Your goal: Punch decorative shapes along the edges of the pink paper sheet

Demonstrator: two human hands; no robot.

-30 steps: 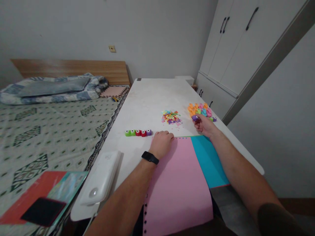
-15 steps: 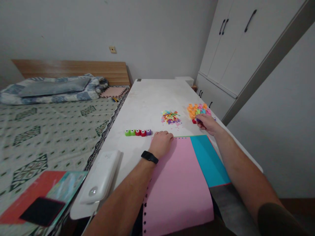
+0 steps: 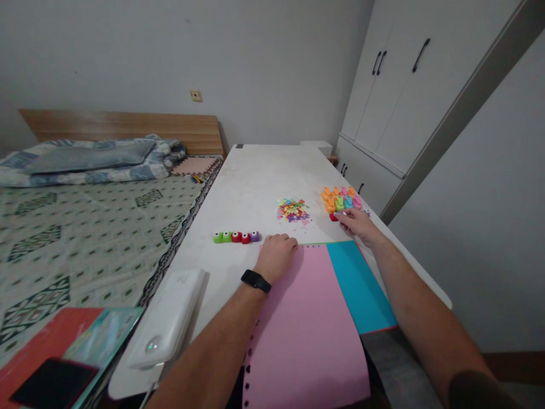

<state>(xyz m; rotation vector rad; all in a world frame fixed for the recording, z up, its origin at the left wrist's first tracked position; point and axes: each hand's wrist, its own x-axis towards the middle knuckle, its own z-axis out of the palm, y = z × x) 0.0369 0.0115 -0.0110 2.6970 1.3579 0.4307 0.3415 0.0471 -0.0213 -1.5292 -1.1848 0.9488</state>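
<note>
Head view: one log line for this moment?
left hand: fist on pink sheet | right hand: at punch cluster | punch row: untouched

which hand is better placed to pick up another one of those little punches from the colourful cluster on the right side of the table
Right. The right hand already rests at the cluster of punches, fingertips touching its near edge. The left hand lies farther away on the pink sheet.

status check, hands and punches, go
Left hand fisted on pink sheet. Right hand at the cluster of punches, grip unclear. Row of five punches sits untouched; nothing blocking.
</note>
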